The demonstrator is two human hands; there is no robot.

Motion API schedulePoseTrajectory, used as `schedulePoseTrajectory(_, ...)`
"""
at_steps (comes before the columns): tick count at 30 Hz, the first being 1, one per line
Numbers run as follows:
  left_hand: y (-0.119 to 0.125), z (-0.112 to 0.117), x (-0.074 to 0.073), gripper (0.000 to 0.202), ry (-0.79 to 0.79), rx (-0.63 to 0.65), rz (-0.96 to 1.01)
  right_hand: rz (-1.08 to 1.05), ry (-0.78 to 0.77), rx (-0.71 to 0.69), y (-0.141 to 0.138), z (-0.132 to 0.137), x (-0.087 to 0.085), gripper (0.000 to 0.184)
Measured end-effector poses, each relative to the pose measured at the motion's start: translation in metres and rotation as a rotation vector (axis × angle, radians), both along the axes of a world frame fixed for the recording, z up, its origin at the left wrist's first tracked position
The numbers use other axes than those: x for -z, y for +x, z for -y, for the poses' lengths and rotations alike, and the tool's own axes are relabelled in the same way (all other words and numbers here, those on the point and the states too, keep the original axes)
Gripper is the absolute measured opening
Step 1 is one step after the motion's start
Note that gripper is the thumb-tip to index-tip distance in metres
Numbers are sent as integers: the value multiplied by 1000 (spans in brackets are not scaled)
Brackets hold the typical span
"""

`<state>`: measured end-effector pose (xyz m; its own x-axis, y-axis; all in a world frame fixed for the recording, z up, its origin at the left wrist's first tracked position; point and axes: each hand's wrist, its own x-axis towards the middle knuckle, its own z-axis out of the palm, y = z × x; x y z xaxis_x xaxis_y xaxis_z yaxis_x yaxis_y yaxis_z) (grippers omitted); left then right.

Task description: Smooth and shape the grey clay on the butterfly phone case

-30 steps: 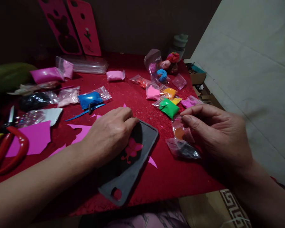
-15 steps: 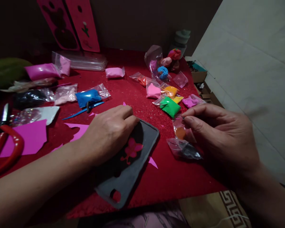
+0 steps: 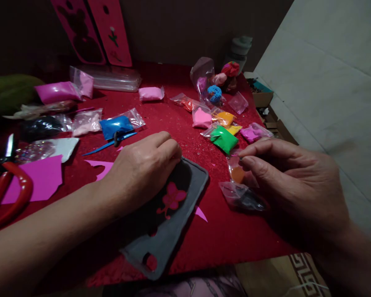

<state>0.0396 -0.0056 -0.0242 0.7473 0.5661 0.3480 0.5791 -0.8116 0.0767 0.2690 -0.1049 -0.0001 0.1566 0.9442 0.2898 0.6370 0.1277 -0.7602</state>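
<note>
A grey phone case (image 3: 185,202) with a pink flower-shaped cut-out (image 3: 172,197) lies at an angle near the table's front edge. My left hand (image 3: 151,165) rests over the case's upper left part with its fingers curled in. Its fingertips are hidden, so whatever they hold cannot be seen. My right hand (image 3: 293,177) is raised to the right of the case, thumb and forefinger pinching a tiny dark bit (image 3: 241,159), seemingly clay. Beneath that hand are a bag of orange clay (image 3: 237,175) and a bag of dark clay (image 3: 245,197).
Bags of green clay (image 3: 224,139) and blue clay (image 3: 116,126) lie farther back, among several others. Red-handled scissors (image 3: 24,185) rest on pink sheet (image 3: 46,177) at left. A blue modelling tool (image 3: 106,145) lies behind my left hand. Two decorated pink cases (image 3: 111,37) stand at the back.
The view has shifted slightly. My left hand has turned a little at the case's upper edge, fingers still curled. My right hand keeps its pinch on the dark bit.
</note>
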Motion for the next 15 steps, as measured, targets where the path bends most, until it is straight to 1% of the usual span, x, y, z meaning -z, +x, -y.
schedulePoseTrajectory(2,-1,1,-4,20,-18,-10,29,-39,-20,5,0,1,-1,3)
schedulePoseTrajectory(4,-1,2,-12,17,-66,-18,91,-142,-79,12,-2,1,-3,6)
schedulePoseTrajectory(6,0,7,-22,12,-148,-12,201,-305,-185,0,-4,1,-6,9)
schedulePoseTrajectory(8,4,15,-34,6,-256,1,311,-507,-310,-40,-8,1,-11,11)
schedulePoseTrajectory(11,13,31,-48,9,-392,22,404,-784,-442,-99,-15,1,-19,13)
schedulePoseTrajectory(13,20,40,-52,9,-394,106,434,-908,-497,-120,-20,2,-22,13)
schedulePoseTrajectory(15,26,45,-53,8,-329,173,421,-977,-555,-141,-24,3,-25,12)
